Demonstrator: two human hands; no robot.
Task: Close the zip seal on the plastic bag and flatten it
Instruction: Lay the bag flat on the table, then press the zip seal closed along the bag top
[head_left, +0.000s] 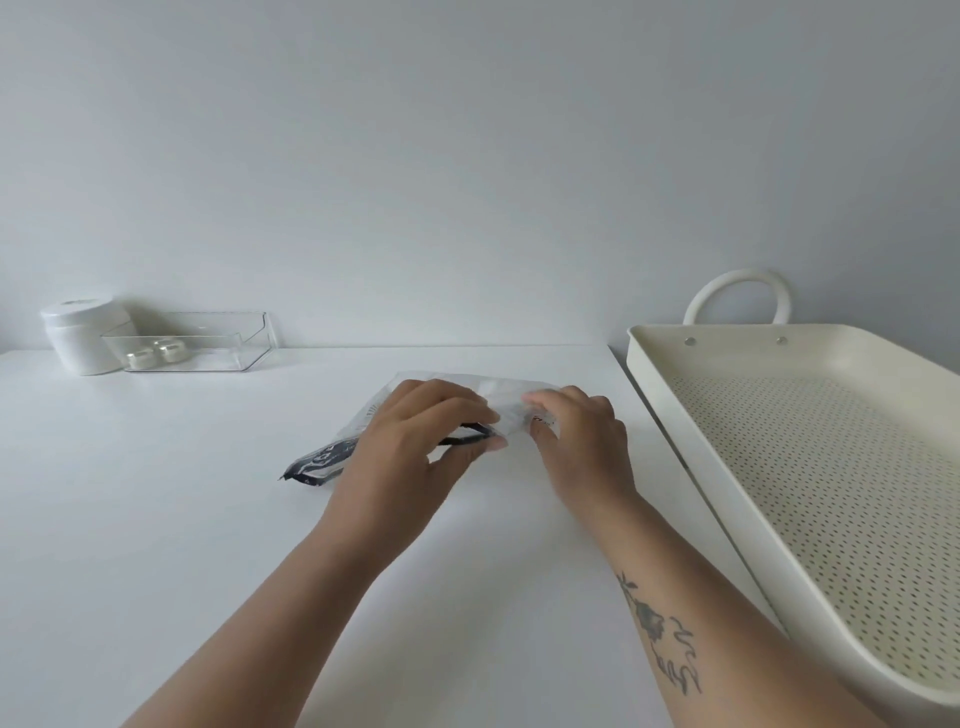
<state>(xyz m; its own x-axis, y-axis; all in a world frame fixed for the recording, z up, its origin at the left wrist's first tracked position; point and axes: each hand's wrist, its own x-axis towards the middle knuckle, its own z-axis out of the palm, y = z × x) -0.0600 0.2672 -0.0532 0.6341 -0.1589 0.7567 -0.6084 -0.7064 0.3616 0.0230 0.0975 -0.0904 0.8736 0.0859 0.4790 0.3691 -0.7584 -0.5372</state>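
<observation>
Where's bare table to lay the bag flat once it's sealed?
Widest bare stretch: near the person, left of the left hand, below the clear bin and white jar. Tight on the right, between the right hand and the perforated tray.

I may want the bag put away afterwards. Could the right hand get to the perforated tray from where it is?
Probably yes: the right hand is on the plastic bag, and the perforated tray sits just to its right with nothing between them.
</observation>
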